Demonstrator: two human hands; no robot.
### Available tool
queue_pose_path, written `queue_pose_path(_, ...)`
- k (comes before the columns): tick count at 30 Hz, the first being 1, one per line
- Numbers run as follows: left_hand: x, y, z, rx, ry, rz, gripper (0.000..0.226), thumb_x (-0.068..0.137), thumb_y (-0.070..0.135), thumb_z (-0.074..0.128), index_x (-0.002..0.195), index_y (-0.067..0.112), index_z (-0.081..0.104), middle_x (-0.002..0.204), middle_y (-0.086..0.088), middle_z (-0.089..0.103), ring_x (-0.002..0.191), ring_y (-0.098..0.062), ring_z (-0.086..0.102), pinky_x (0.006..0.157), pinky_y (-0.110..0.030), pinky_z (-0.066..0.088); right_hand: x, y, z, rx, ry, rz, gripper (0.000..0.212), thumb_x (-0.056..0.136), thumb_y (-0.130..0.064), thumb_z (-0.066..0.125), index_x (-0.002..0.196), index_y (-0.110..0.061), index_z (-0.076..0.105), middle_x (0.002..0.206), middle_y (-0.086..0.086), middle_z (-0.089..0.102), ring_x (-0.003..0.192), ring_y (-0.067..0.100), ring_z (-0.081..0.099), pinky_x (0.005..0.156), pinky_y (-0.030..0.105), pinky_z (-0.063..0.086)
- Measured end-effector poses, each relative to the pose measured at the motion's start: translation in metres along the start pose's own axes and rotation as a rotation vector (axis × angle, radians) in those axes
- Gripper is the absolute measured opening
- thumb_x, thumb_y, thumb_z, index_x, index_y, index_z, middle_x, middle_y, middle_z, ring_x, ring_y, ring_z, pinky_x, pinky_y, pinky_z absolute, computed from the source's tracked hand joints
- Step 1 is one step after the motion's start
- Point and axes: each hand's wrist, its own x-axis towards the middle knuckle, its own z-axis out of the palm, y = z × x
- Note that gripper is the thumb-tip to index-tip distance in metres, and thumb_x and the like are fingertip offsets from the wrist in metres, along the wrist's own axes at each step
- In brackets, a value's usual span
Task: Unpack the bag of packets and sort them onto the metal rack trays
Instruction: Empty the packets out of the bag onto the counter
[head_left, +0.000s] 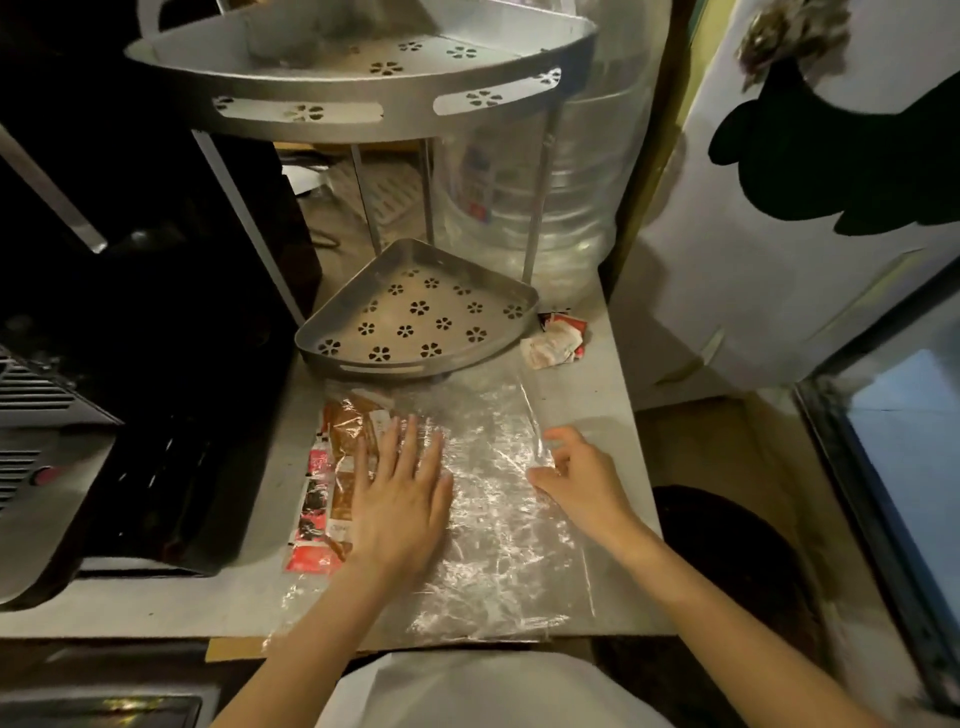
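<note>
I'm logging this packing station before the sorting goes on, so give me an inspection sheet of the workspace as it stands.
Surface: grey counter, bag lying flat on it.
Job's things: clear plastic bag; packets bunched at its left end; lower rack tray holds nothing; upper rack tray, contents unclear.
Clutter: loose packets right of the lower tray.
Hands: left hand flat on the bag; right hand pinches the bag's right edge.
Cables: nothing seen.
Surroundings: large clear water bottle behind the rack; dark appliance at left.
</note>
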Motion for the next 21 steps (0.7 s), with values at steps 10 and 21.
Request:
queue_pose_path(10,0.016,0.035,0.010,-0.077,-0.105,0.025,0.059,0.085,0.053,-0.012,0.140,0.032,-0.016,0.151,0.000,-0.020,0.138,-0.023,-0.026,0.108,-0.047,-0.025,0.014,0.017,-0.038,-0.242,0.089,0.037,0.081,0.073,-0.016,0.070,0.140,-0.016,0.024,0.137,0.007,0.036,0.127,0.025,0.031,0.100,0.035,0.035)
queue_pose_path(21,0.049,0.044,-0.005,-0.179,-0.049,0.088,0.071,0.078,0.056,-0.023,0.140,0.022,-0.013,0.152,0.001,-0.017,0.137,-0.014,-0.023,0.109,-0.038,-0.020,0.064,-0.031,-0.025,-0.673,-0.034,-0.485,0.063,0.089,-0.022,0.049,0.145,-0.016,0.020,0.154,0.004,0.021,0.144,0.020,0.010,0.116,0.034,0.000)
